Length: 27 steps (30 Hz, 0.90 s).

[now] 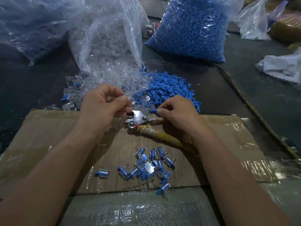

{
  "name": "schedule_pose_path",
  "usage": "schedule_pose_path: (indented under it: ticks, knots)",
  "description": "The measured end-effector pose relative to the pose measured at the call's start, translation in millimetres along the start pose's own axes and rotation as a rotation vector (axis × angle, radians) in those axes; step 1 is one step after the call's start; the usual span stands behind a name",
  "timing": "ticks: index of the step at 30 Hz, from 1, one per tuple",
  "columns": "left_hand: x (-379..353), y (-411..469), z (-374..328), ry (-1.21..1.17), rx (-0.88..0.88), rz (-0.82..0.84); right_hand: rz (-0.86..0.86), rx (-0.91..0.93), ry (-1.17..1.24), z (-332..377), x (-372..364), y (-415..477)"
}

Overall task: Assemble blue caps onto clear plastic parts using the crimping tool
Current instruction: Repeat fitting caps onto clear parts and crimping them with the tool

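1. The left hand (104, 103) has its fingers curled, and thumb and forefinger pinch a small clear plastic part (129, 99), which is blurred against the pile behind it.
2. The right hand (176, 113) is also curled. Its fingertips pinch a blue cap (154, 111) just beside the tool's metal head.
3. The crimping tool (138, 119) lies between the two hands on the cardboard sheet (48, 136). Its shiny head points towards the left hand, and its handle, wrapped in yellowish tape, runs back under the right wrist. I cannot tell whether the right hand also touches the handle.
4. Nearer the person, a loose cluster of assembled pieces (146, 165), clear bodies with blue caps fitted, lies on the cardboard between the forearms.
5. Beyond the hands, a heap of clear parts (114, 79) spills from an open transparent bag (105, 38). It touches a heap of loose blue caps (171, 90) on its right.
6. Farther back, a full bag of blue caps (192, 28) stands on the dark table (268, 98).
7. Another crumpled plastic bag (32, 22) sits at the far left, and a white cloth (285, 66) lies at the right edge.
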<state>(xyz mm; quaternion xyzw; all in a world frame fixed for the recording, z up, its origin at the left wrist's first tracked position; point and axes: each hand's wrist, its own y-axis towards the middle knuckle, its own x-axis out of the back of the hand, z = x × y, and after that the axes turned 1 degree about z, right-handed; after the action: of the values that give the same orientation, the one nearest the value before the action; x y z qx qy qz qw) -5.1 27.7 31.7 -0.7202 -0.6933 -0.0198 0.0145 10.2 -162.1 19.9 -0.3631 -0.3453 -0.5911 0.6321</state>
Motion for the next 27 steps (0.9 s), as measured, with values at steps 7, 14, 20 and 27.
schedule_pose_path:
  ticks: [7,14,20,27]
  knots:
    - [1,-1,-1,-0.023,0.014,0.001,-0.191,0.099,0.311,13,9,-16]
    - [-9,-6,-4,0.017,-0.016,0.048,-0.264,0.256,0.466,39,-4,-30]
    - [-10,-7,-3,0.043,-0.046,0.042,-0.351,0.336,0.463,43,-8,-34]
    - [-11,-9,-4,0.088,-0.080,0.086,-0.464,0.408,0.321,43,-11,-34]
